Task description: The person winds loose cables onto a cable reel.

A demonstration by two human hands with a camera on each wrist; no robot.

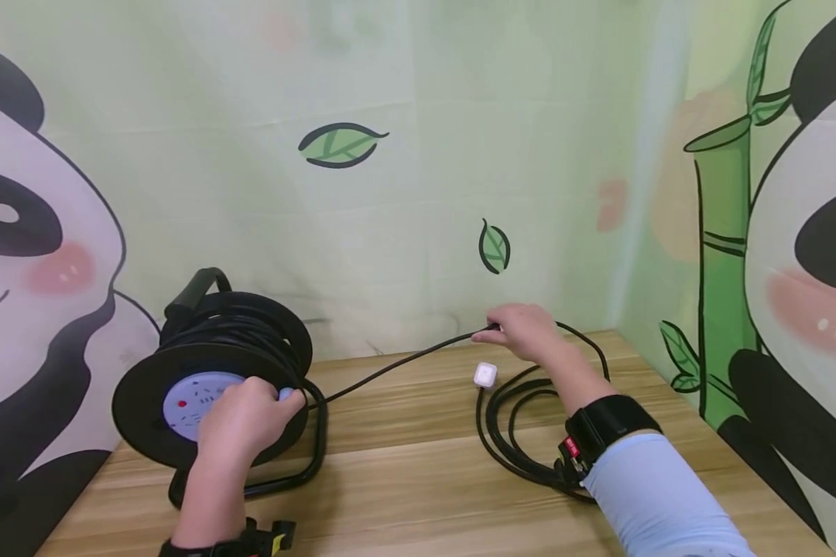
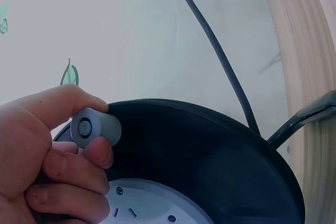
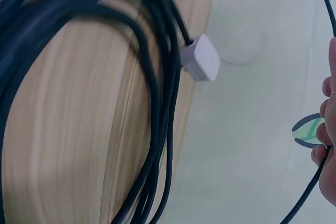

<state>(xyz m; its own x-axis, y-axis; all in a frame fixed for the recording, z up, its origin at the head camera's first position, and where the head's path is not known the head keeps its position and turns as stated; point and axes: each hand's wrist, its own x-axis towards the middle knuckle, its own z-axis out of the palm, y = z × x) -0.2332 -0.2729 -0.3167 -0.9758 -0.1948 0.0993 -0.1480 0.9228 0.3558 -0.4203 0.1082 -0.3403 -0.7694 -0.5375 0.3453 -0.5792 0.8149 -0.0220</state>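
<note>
A black cable reel (image 1: 139,387) with a pale blue socket panel (image 1: 193,398) stands on its frame at the left. My left hand (image 1: 247,418) pinches the grey crank knob (image 2: 100,127) on the reel's front disc between thumb and fingers. From the reel a black cable (image 1: 397,363) runs up to the right. My right hand (image 1: 525,331) grips that cable above the table, and the cable drops behind it into a loose coil (image 1: 501,433). A white plug (image 1: 485,375) on the cable's end lies beside the coil.
The wooden table (image 1: 404,464) runs back to a pale green printed cloth (image 1: 418,193). The reel's black tube foot (image 1: 286,486) juts to the right along the tabletop. Printed pandas cover the cloth on both sides.
</note>
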